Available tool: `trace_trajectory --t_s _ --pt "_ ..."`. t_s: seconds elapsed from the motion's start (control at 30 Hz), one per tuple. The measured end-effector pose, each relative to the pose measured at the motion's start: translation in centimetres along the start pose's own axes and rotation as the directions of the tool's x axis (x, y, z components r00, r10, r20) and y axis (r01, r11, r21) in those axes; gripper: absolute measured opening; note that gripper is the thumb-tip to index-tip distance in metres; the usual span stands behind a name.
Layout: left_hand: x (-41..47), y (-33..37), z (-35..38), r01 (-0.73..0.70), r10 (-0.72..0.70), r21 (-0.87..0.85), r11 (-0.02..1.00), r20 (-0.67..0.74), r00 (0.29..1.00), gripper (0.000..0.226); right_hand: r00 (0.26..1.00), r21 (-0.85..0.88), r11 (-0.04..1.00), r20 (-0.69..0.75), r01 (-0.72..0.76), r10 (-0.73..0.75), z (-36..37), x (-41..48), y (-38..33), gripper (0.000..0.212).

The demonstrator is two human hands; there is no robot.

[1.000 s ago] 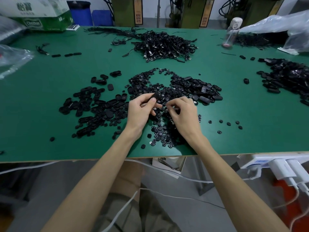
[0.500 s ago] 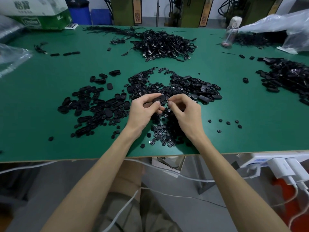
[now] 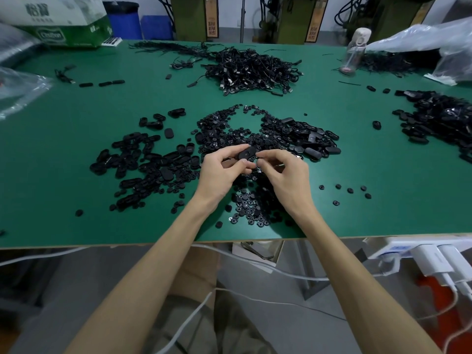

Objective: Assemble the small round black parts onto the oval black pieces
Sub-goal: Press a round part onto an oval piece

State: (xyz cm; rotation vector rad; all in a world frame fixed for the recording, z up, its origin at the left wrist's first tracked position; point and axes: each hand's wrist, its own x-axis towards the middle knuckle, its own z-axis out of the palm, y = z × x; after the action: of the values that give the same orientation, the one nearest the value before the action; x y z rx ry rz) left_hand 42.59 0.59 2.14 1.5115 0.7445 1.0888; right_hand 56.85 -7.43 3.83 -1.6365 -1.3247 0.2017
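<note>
My left hand (image 3: pixel 224 172) pinches an oval black piece (image 3: pixel 247 153) between thumb and fingers, lifted just above the table. My right hand (image 3: pixel 283 175) meets it from the right, fingertips curled at the oval's right end; whether they hold a small round part is hidden. Under both hands lies a heap of small round black parts (image 3: pixel 252 208). A pile of oval black pieces (image 3: pixel 148 167) spreads to the left, and another oval pile (image 3: pixel 306 139) lies to the right behind my hands.
The green table (image 3: pixel 63 149) also carries a tangle of black cables (image 3: pixel 252 70) at the back, a further black parts pile (image 3: pixel 441 118) at far right, plastic bags (image 3: pixel 434 44), a bottle (image 3: pixel 353 54) and a cardboard box (image 3: pixel 69 24). Chargers (image 3: pixel 434 259) hang by the front edge.
My right hand rose from the heap of round parts and came up to the oval piece in my left hand. Both hands now meet slightly higher and farther back.
</note>
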Motion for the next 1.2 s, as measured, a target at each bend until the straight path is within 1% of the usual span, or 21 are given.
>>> trace_trajectory --t_s 0.1,0.2,0.27,0.37,0.47,0.53,0.67,0.9,1.0,1.07,1.13,1.2 --pt "-0.13 0.04 -0.07 0.002 -0.002 -0.026 1.0 0.001 1.0 0.024 1.0 0.009 1.0 -0.014 0.01 -0.01 -0.08 0.05 0.05 0.012" --pt "-0.24 0.12 -0.23 0.004 -0.004 -0.032 0.999 0.007 1.0 0.017 0.999 0.008 0.999 0.001 0.037 -0.037 0.0 0.07 0.05 0.011" --pt "-0.15 0.19 -0.12 0.001 -0.001 0.009 1.0 0.008 1.0 0.023 0.998 0.014 0.998 0.006 0.058 -0.058 0.1 0.03 0.09 0.011" --pt "0.01 0.28 0.12 -0.013 0.013 0.112 0.994 -0.003 1.0 0.037 0.997 0.019 0.997 -0.038 0.073 -0.072 0.09 -0.01 0.26 0.008" --pt "-0.07 0.47 0.07 -0.053 0.051 0.161 0.986 0.014 0.999 0.034 0.996 0.03 0.997 -0.058 0.074 -0.072 0.05 0.01 0.39 0.008" --pt "-0.16 0.55 0.02 -0.053 0.053 0.125 0.991 0.008 0.999 0.029 0.996 0.032 0.997 -0.05 0.077 -0.075 0.11 0.02 0.37 0.008" --pt "-0.18 0.52 -0.07 -0.028 0.03 0.037 0.999 -0.055 0.998 0.022 0.998 0.094 0.994 -0.049 0.05 -0.045 0.12 -0.01 0.38 0.009" --pt "-0.09 0.15 -0.13 -0.027 0.029 0.027 0.999 -0.099 0.995 0.015 1.0 0.156 0.988 -0.021 0.021 -0.018 -0.05 0.02 0.41 0.008" --pt "-0.08 0.0 -0.14 0.014 -0.014 -0.006 1.0 -0.117 0.993 0.015 1.0 0.162 0.986 0.002 0.027 -0.028 -0.06 -0.04 0.25 0.009" --pt "-0.12 -0.01 -0.06 0.044 -0.046 -0.019 0.999 -0.102 0.994 0.01 0.999 0.155 0.987 0.013 0.029 -0.032 -0.06 -0.07 0.15 0.009" --pt "-0.2 0.07 0.08 0.053 -0.054 -0.016 0.998 -0.058 0.997 0.004 0.999 0.146 0.989 0.015 0.035 -0.037 -0.08 -0.05 0.11 0.007" --pt "-0.23 0.18 0.17 0.056 -0.056 -0.01 0.998 -0.021 0.998 0.006 0.999 0.133 0.99 0.012 0.039 -0.041 -0.09 -0.04 0.08 0.006"
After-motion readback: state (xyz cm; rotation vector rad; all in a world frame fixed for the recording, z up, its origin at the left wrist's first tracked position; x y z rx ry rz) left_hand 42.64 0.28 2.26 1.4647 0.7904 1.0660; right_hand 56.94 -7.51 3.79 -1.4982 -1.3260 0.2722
